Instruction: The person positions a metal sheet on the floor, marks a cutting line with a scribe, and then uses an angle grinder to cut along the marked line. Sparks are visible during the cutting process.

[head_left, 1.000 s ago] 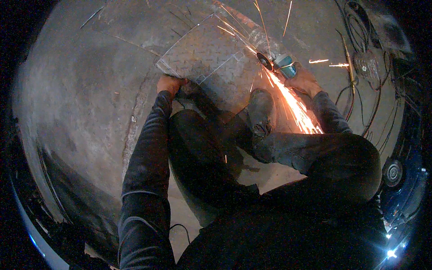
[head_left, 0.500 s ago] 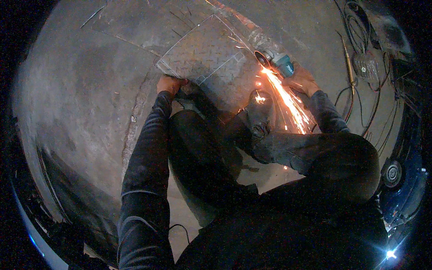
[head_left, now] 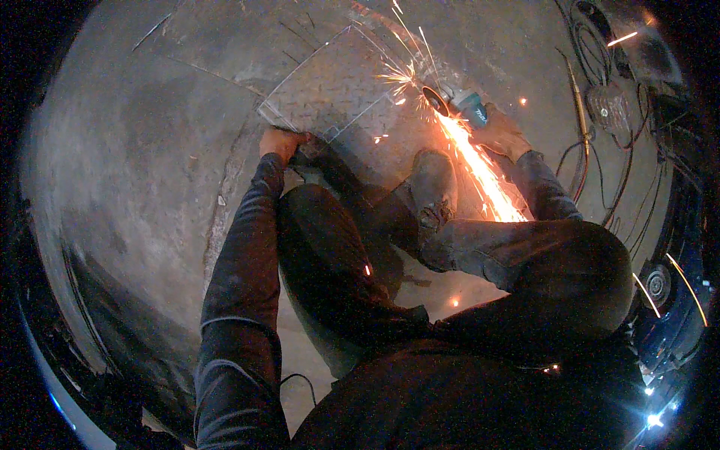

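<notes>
My right hand [head_left: 503,133] is wrapped around a teal angle grinder [head_left: 472,110]. The grinder's thin disc [head_left: 434,102] meets the right edge of a metal plate [head_left: 326,82] with a raised tread pattern. A thick stream of orange sparks [head_left: 480,169] shoots from there toward me, past my right shoe [head_left: 435,184], and a smaller burst flies off on the far side. At the plate's near left corner, my left hand [head_left: 282,142] is closed on the edge; its fingertips are partly hidden.
To the right lie hoses and cables [head_left: 594,52] and a long brass-coloured torch [head_left: 579,105]. A dark blue machine with a small wheel [head_left: 657,285] stands at the right rim. Thin rods [head_left: 300,41] lie beyond the plate. My bent legs [head_left: 525,255] are close to the sparks.
The spark stream has grown thicker and brighter, and a new burst sprays beyond the disc. Stray sparks now reach the far right. Both hands stay almost where they were.
</notes>
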A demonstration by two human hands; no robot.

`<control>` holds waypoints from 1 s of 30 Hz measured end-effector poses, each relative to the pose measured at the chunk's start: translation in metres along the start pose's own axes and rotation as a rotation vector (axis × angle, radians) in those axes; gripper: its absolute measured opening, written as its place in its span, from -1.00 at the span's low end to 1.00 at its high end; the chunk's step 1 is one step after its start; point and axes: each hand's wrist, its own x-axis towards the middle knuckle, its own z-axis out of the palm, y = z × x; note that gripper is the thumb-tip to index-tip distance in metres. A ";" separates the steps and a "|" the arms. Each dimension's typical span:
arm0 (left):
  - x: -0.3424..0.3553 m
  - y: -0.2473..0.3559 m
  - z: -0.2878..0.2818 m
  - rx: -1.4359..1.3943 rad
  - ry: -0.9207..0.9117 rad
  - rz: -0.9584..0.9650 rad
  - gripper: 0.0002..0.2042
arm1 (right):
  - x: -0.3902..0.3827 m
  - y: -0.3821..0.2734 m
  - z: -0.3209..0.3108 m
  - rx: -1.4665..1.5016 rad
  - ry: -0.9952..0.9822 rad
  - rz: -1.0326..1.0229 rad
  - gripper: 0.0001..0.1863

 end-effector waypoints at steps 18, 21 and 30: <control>-0.027 0.065 -0.043 0.018 -0.094 -0.112 -0.35 | 0.042 0.060 0.016 -0.261 0.143 -0.103 0.06; -0.026 0.073 -0.045 0.076 -0.142 -0.097 -0.35 | 0.051 0.075 0.020 -0.302 0.146 -0.056 0.08; -0.036 0.084 -0.059 0.041 -0.167 -0.231 -0.33 | 0.033 0.045 0.019 -0.242 0.194 -0.101 0.06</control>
